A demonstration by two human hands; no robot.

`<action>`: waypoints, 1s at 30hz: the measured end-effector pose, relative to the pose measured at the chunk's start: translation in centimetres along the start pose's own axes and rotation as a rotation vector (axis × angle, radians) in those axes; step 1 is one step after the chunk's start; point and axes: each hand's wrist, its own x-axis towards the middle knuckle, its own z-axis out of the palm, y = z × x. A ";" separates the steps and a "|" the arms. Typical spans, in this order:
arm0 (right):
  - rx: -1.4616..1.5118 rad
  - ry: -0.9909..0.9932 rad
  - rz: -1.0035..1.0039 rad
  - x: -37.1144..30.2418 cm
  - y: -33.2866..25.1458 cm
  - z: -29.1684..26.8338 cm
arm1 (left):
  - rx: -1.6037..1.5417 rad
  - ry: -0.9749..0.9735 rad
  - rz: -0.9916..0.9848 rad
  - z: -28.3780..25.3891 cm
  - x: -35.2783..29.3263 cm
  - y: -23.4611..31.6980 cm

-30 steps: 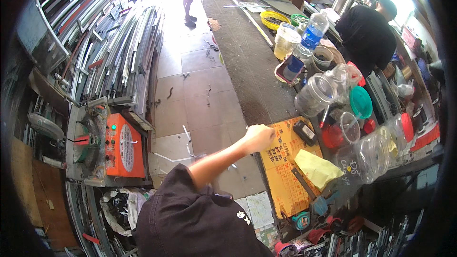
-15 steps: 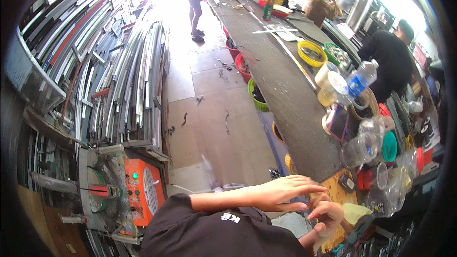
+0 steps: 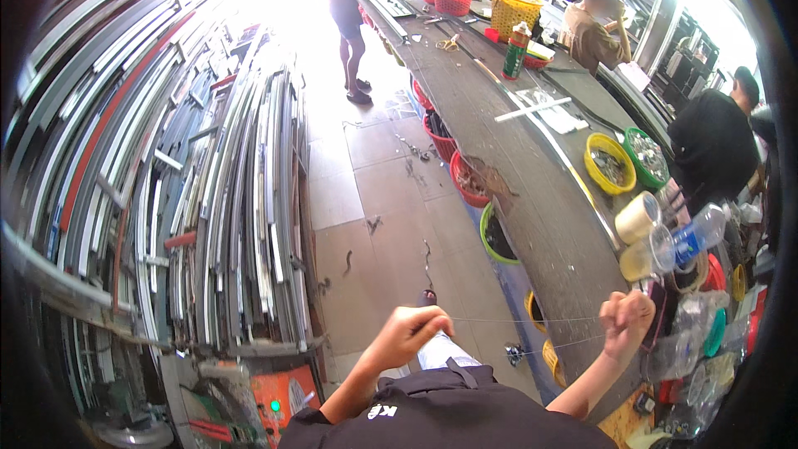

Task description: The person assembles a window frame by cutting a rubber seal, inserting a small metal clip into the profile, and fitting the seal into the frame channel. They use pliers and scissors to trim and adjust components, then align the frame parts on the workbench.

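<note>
A thin, pale thread [image 3: 524, 319] runs taut between my two hands. My left hand [image 3: 407, 335] is closed at one end of it, in front of my body with the tiled floor beyond. My right hand [image 3: 625, 321] forms a fist at the other end, over the near right part of the workbench [image 3: 544, 258]. A second fine line shows just below the first near my right hand; where it leads is unclear. Close to that hand are a phone [image 3: 657, 303], partly hidden, and a clear plastic bottle with a blue label [image 3: 698, 234].
Long metal profiles [image 3: 249, 224] fill racks at the left, above an orange machine [image 3: 284, 403]. Baskets of small parts, such as the yellow basket [image 3: 609, 164], line the bench. A spray can [image 3: 516, 51] stands farther along. People are at the far end and right side.
My hands were together at the lower right; now they are apart, the left one further left and the thread stretched between. The view has shifted, and one foot has come into sight.
</note>
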 end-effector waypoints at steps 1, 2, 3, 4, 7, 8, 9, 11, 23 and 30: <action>0.009 0.103 -0.027 1.9 1.3 -0.6 | -0.016 0.086 0.069 -1.9 1.9 -0.9; 0.035 0.175 -0.081 3.9 2.6 -1.2 | 0.020 0.170 0.096 -3.8 4.0 -1.6; 0.003 0.247 -0.084 6.0 3.9 -1.8 | 0.083 0.213 0.086 -5.9 6.0 -2.3; -0.018 0.295 -0.099 7.9 4.9 -2.1 | 0.172 0.262 0.093 -8.1 8.0 -2.7; -0.169 0.484 -0.122 14.5 7.6 -2.1 | 0.092 0.431 0.080 -14.4 14.5 -3.2; -0.189 0.577 -0.131 16.8 8.3 -1.9 | 0.122 0.448 0.075 -16.7 16.5 -3.3; -0.204 0.592 -0.114 19.1 8.8 -1.5 | 0.166 0.469 0.071 -19.0 18.2 -3.4; -0.252 0.643 -0.105 23.9 10.5 -0.6 | 0.199 0.512 0.017 -23.2 21.1 -3.9; -1.446 0.778 -0.429 45.0 22.7 5.2 | 0.251 0.690 -0.070 -49.5 41.3 -14.8; -0.884 0.520 -0.132 55.5 30.7 17.7 | 0.353 0.190 0.237 -59.1 61.9 -14.0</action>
